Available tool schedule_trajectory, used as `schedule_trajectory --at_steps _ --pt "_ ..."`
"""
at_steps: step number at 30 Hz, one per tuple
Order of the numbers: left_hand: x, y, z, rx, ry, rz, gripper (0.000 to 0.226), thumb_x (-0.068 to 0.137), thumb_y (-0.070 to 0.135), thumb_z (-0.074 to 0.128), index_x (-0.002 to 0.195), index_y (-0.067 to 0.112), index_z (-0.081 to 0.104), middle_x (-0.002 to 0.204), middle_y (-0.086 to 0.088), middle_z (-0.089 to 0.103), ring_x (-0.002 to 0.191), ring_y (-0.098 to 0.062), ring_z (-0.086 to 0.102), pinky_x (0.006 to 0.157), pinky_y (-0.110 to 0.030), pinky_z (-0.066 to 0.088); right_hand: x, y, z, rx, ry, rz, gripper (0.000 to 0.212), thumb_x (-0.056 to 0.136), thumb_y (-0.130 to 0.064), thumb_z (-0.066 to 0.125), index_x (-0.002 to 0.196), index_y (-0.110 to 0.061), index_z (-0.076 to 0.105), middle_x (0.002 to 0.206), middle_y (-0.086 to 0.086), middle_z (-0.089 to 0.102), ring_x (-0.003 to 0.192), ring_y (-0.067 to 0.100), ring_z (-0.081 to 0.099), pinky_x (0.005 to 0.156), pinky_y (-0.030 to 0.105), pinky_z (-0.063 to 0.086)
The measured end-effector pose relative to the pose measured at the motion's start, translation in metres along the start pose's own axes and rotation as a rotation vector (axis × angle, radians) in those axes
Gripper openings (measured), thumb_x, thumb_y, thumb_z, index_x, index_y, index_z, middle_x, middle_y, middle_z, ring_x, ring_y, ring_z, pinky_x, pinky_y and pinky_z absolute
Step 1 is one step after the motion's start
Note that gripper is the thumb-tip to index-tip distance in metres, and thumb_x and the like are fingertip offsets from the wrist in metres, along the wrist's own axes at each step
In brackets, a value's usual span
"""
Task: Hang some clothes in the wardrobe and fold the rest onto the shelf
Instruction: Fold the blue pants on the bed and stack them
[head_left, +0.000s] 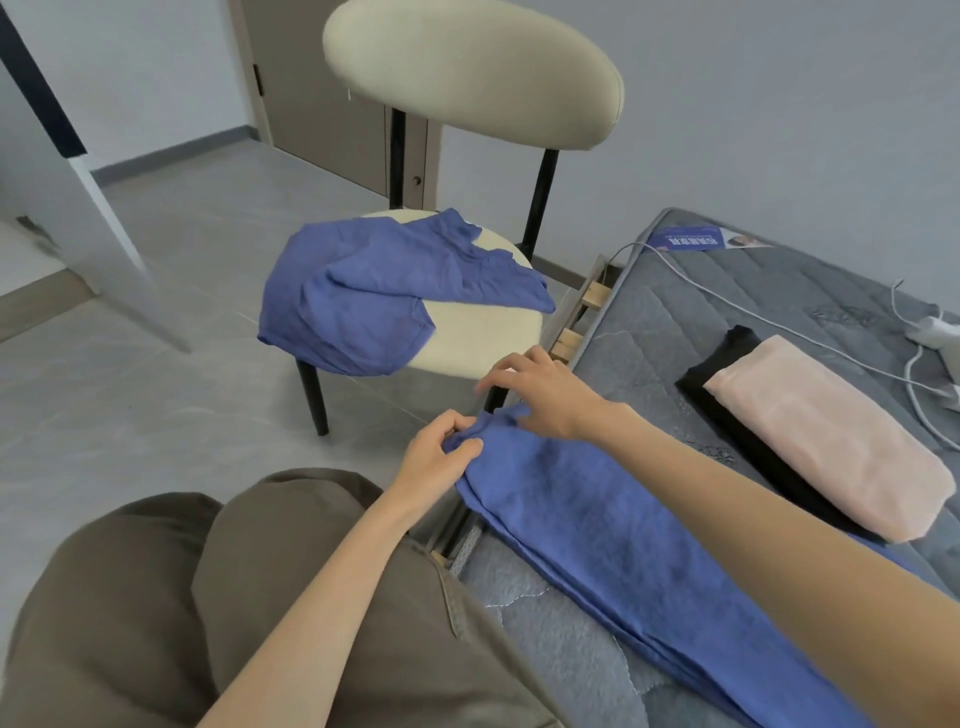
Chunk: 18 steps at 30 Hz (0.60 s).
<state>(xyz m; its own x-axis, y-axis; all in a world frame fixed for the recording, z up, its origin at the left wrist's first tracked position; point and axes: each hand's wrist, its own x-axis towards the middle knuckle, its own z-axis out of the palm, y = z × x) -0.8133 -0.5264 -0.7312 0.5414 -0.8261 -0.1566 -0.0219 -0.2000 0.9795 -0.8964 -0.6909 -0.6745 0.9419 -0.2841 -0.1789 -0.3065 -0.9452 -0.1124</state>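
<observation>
Folding at the mattress (727, 312): the long blue garment (623, 545) lay lengthwise along the mattress's near edge, its end reaching the corner. The left hand (447, 449) pinched that end between thumb and curled fingers. The right hand (540, 395) rested on the cloth just beside it, fingers loosely spread and gripping nothing. A second blue garment (363, 296) lay crumpled on the chair (483, 338) just off the mattress corner, and a pink folded cloth (821, 441) sat on a black one (727, 384) farther in on the mattress. To do this step well, the right palm should probably pin the layers while the left hand draws the end taut and lines up the edges. Only then should the end be carried over in a fold, so that no crease is trapped.
</observation>
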Motion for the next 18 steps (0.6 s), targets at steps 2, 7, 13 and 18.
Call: schedule_trajectory --at_steps 2,7,13,18 --pt "-0.001 0.0 0.0 -0.013 -0.015 0.01 0.009 0.089 0.003 0.055 0.081 0.005 0.053 0.066 0.014 0.053 0.066 -0.002 0.047 0.059 -0.011 0.036 0.007 -0.002 -0.001 -0.057 -0.082 0.003 0.058 0.084 -0.01 0.059 0.131 -0.042 0.048 0.138 -0.004 0.041 0.114 0.023 0.033 0.088 0.033 0.034" --pt "-0.003 0.003 -0.002 -0.052 -0.06 0.018 0.015 0.088 -0.003 0.052 0.077 0.006 0.049 0.058 0.017 0.049 0.061 -0.002 0.042 0.056 -0.01 0.034 0.015 -0.004 -0.002 -0.119 -0.272 -0.011 0.044 0.082 -0.02 0.064 0.122 -0.033 0.056 0.149 -0.003 0.029 0.127 0.029 0.025 0.097 0.043 0.029" --pt "-0.005 0.007 -0.001 -0.078 -0.067 0.021 0.008 0.088 0.001 0.055 0.081 -0.001 0.051 0.071 -0.005 0.049 0.069 -0.013 0.044 0.064 -0.023 0.034 0.007 0.006 -0.009 -0.127 -0.132 -0.024 0.024 0.079 -0.034 0.069 0.093 -0.025 0.052 0.129 -0.006 0.05 0.115 0.024 0.036 0.091 0.04 0.031" --pt "-0.006 0.016 0.003 -0.161 -0.041 0.034 0.011 0.087 0.007 0.062 0.078 0.007 0.055 0.075 -0.004 0.054 0.068 -0.011 0.048 0.062 -0.024 0.035 -0.008 0.019 -0.029 -0.223 -0.003 -0.069 0.021 0.079 -0.028 0.065 0.086 -0.025 0.046 0.098 -0.009 0.057 0.103 0.02 0.043 0.085 0.035 0.032"
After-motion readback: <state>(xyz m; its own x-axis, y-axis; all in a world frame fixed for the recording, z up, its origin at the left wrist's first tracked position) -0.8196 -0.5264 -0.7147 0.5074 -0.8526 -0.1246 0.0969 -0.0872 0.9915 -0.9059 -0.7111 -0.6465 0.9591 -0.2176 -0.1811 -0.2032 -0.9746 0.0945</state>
